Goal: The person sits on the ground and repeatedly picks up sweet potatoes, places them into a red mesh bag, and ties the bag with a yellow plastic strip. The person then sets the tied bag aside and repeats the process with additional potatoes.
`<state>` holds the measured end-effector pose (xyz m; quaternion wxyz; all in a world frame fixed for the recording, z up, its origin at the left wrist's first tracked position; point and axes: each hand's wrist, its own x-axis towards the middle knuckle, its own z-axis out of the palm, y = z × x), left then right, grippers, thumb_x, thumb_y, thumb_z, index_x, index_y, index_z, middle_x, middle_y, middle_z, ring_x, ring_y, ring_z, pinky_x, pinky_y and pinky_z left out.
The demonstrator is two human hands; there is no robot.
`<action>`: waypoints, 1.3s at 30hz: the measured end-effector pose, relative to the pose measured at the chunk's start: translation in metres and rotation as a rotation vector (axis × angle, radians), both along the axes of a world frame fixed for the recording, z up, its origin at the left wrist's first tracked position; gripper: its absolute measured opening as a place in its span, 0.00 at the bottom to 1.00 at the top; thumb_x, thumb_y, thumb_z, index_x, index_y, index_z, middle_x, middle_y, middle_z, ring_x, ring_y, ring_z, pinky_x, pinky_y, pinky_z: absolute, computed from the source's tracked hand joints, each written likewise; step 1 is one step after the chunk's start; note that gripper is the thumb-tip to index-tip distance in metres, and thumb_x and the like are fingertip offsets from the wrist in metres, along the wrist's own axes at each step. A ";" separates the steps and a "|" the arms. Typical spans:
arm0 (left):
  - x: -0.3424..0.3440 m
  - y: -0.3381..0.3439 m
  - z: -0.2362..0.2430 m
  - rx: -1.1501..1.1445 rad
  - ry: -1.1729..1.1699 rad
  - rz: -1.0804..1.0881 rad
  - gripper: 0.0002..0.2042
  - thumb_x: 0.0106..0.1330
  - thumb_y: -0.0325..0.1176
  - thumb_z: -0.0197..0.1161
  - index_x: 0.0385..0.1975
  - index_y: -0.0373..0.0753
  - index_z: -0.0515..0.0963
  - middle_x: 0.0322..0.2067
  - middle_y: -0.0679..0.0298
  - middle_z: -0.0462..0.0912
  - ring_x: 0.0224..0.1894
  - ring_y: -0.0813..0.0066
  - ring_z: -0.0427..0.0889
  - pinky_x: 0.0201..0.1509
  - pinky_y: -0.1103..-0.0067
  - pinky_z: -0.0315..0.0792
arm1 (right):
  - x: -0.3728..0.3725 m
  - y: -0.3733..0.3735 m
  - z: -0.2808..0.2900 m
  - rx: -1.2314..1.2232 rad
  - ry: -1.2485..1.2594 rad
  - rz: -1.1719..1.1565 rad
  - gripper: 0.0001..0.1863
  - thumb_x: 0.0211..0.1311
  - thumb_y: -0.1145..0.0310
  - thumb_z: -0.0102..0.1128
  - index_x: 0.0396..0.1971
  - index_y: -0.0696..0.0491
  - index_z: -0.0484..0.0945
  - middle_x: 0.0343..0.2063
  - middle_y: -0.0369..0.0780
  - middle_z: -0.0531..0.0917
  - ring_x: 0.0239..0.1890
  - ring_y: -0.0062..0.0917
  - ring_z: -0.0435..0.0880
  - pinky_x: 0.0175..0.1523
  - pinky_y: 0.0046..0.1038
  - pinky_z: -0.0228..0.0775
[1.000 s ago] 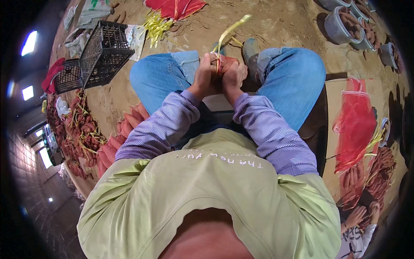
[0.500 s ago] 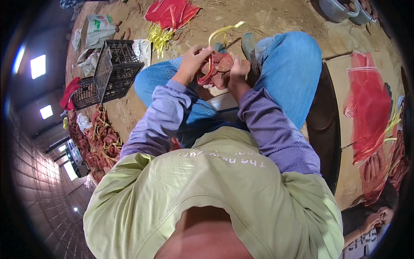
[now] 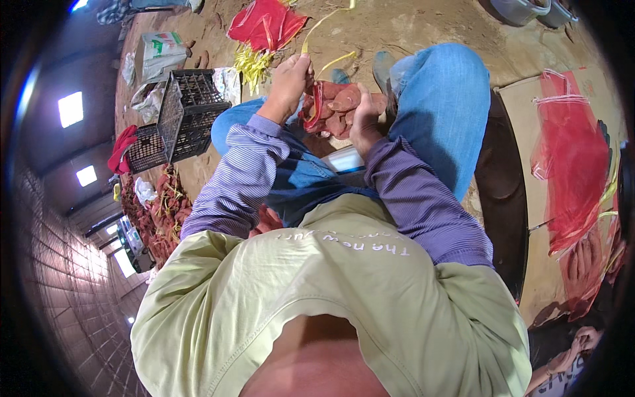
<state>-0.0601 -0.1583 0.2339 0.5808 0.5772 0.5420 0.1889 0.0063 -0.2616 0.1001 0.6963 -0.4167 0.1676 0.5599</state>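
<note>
Between my knees is a red mesh bag (image 3: 338, 106) filled with reddish sweet potatoes. My right hand (image 3: 365, 120) is closed round its right side, thumb on top. At the bag's upper left, my left hand (image 3: 291, 81) is pinched on a yellow tie strip (image 3: 316, 28), which stretches up and away from the fingers. Another loose yellow strip end (image 3: 336, 61) curls above the bag. Part of the bag's underside is hidden by my right hand.
Black plastic crates (image 3: 178, 119) stand at the left, near a heap of filled red bags (image 3: 162, 215). Yellow strips (image 3: 253, 66) and red mesh bags (image 3: 264, 25) lie ahead. More red mesh (image 3: 569, 159) lies on cardboard at right; another person's hands (image 3: 582, 341) show lower right.
My left hand has moved slightly up and left, away from the bag, drawing the yellow strip with it. My right hand keeps its hold on the bag.
</note>
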 end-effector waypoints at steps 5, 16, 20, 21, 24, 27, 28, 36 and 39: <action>-0.002 0.000 0.002 -0.102 -0.183 0.147 0.14 0.72 0.38 0.45 0.24 0.39 0.67 0.18 0.69 0.64 0.22 0.76 0.63 0.33 0.78 0.65 | -0.007 0.008 -0.026 -0.097 -0.396 0.273 0.32 0.69 0.48 0.29 0.51 0.59 0.73 0.51 0.50 0.76 0.54 0.39 0.73 0.60 0.31 0.59; -0.002 -0.015 0.021 -0.169 -0.310 0.233 0.14 0.72 0.37 0.46 0.25 0.38 0.67 0.19 0.67 0.66 0.25 0.73 0.68 0.39 0.74 0.71 | 0.021 0.067 0.052 0.403 -0.298 0.500 0.14 0.66 0.66 0.47 0.27 0.59 0.78 0.22 0.43 0.80 0.27 0.29 0.80 0.31 0.33 0.72; -0.019 -0.012 0.025 -0.179 -0.374 0.341 0.14 0.72 0.38 0.45 0.25 0.39 0.67 0.19 0.68 0.66 0.24 0.73 0.68 0.44 0.71 0.73 | 0.030 0.073 0.069 0.351 0.183 0.271 0.13 0.67 0.60 0.48 0.31 0.55 0.70 0.18 0.33 0.68 0.21 0.22 0.70 0.33 0.29 0.70; -0.018 -0.013 0.026 -0.178 -0.388 0.323 0.14 0.72 0.38 0.45 0.25 0.39 0.67 0.18 0.68 0.66 0.24 0.73 0.69 0.44 0.71 0.73 | 0.034 0.080 0.061 0.238 -0.058 0.320 0.15 0.66 0.58 0.49 0.31 0.55 0.71 0.19 0.33 0.69 0.22 0.23 0.71 0.33 0.30 0.70; -0.016 -0.014 0.029 -0.159 -0.423 0.272 0.14 0.72 0.37 0.45 0.25 0.39 0.68 0.18 0.67 0.66 0.24 0.73 0.69 0.46 0.69 0.73 | 0.036 0.095 0.036 -0.066 -0.686 0.511 0.25 0.63 0.49 0.48 0.33 0.61 0.75 0.30 0.45 0.76 0.34 0.36 0.76 0.42 0.36 0.68; -0.018 -0.018 0.029 -0.165 -0.488 0.334 0.12 0.71 0.34 0.45 0.26 0.35 0.68 0.21 0.63 0.69 0.22 0.72 0.70 0.36 0.73 0.75 | 0.026 0.086 0.034 -0.180 -0.924 0.917 0.35 0.58 0.42 0.46 0.40 0.64 0.78 0.41 0.57 0.79 0.49 0.49 0.77 0.54 0.39 0.65; -0.018 -0.019 0.030 -0.160 -0.482 0.334 0.13 0.71 0.35 0.45 0.26 0.36 0.68 0.21 0.64 0.69 0.23 0.72 0.70 0.38 0.72 0.75 | 0.025 0.083 0.039 -0.191 -0.943 1.120 0.33 0.56 0.44 0.51 0.38 0.64 0.79 0.41 0.57 0.80 0.46 0.48 0.79 0.51 0.39 0.68; -0.049 -0.023 0.030 -0.137 -0.539 0.382 0.13 0.72 0.36 0.46 0.28 0.35 0.70 0.25 0.62 0.73 0.27 0.69 0.75 0.46 0.68 0.75 | 0.022 0.091 0.062 0.206 -0.133 0.535 0.15 0.65 0.63 0.51 0.34 0.60 0.79 0.32 0.41 0.82 0.30 0.26 0.81 0.34 0.27 0.72; -0.046 -0.025 0.031 -0.162 -0.567 0.374 0.12 0.72 0.36 0.46 0.29 0.35 0.70 0.25 0.60 0.74 0.28 0.68 0.75 0.46 0.68 0.75 | 0.034 0.113 0.032 0.058 -0.975 0.665 0.26 0.59 0.49 0.53 0.31 0.63 0.79 0.32 0.51 0.83 0.34 0.40 0.83 0.42 0.35 0.72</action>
